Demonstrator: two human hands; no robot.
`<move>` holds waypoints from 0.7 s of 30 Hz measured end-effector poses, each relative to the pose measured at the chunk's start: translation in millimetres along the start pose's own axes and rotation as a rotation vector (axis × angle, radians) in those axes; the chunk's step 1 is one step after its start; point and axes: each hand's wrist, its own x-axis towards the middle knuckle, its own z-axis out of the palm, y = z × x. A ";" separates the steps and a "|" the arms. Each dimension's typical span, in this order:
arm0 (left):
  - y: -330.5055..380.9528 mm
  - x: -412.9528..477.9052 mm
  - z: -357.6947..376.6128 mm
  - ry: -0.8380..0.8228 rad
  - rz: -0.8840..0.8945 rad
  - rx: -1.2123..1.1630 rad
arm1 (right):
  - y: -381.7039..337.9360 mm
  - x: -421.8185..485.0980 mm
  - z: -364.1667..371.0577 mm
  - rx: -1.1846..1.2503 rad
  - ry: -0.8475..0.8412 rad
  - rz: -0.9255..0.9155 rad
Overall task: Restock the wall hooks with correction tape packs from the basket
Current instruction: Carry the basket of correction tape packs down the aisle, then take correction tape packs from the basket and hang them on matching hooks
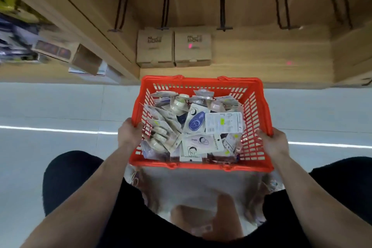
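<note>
An orange plastic basket (259,104) hangs in front of me over the pale floor, heaped with several correction tape packs (202,131) on white cards. My left hand (128,134) grips the basket's left rim, fingers curled over the edge. On the opposite rim, my right hand (274,143) holds on the same way. Above, several black wall hooks (222,0) jut from the wooden back panel, all bare.
Two brown cardboard boxes (174,49) stand on the wooden base shelf under the hooks. To the left, a neighbouring shelf bay holds more boxes (86,59) and blurred goods. My knees in dark trousers frame the lower view.
</note>
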 end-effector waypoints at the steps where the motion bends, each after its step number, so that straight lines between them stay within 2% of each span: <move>1: -2.1 12.0 10.7 0.004 0.001 -0.016 | 2.2 9.1 9.9 -0.002 0.002 -0.006; 3: -14.3 36.9 40.6 0.033 0.038 -0.051 | 19.8 30.9 34.3 0.015 0.032 -0.045; 7: -5.9 46.8 54.9 0.054 0.019 -0.118 | 13.9 48.5 34.7 0.017 0.070 -0.056; 13: -22.2 42.3 76.5 -0.011 0.011 -0.299 | 27.7 46.0 37.3 -0.006 0.060 -0.083; 18: -16.1 18.1 56.8 0.057 0.107 -0.293 | 8.8 20.2 25.2 -0.142 0.134 -0.237; 21: -8.9 -5.5 46.5 0.142 0.247 -0.269 | -5.1 4.6 16.6 -0.210 0.200 -0.378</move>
